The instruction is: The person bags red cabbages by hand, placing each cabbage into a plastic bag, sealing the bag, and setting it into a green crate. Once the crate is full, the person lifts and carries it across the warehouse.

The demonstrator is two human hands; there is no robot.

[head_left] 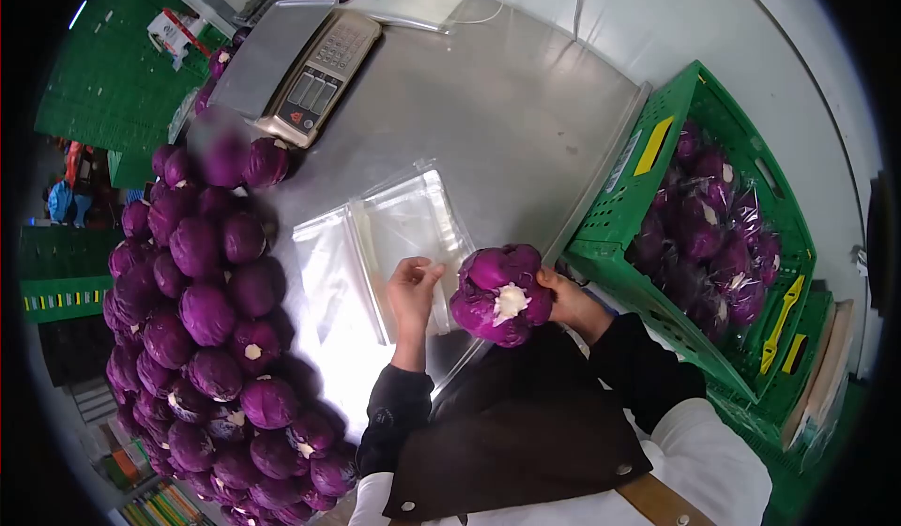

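Left hand (413, 289): fingers (428, 271) bunched together, pinching the near edge of a clear bag (413, 221) that lies flat on the table (497, 104). More clear bags (324, 263) lie just left of those fingers, overlapping the first one.

Right hand (569, 303): fingers curled around a red cabbage (499, 293), mostly hidden behind it. The cabbage is held off the table, white stem end up toward the camera, just right of the left fingers, close but not touching. Its loose outer leaves flare around the stem.

Both arms wear dark sleeves (399, 413).

Far left of the left fingers: big pile of cabbages (206, 320), unbagged, running along the table edge, many with stem ends showing.

Beyond the left fingers, across the bags: a weighing scale (314, 66) with keypad and steel pan, well apart from both hands.

Right of the right fingers: a green crate (619, 207), just off the table edge, holding bagged cabbages (704, 230) wrapped in clear plastic.
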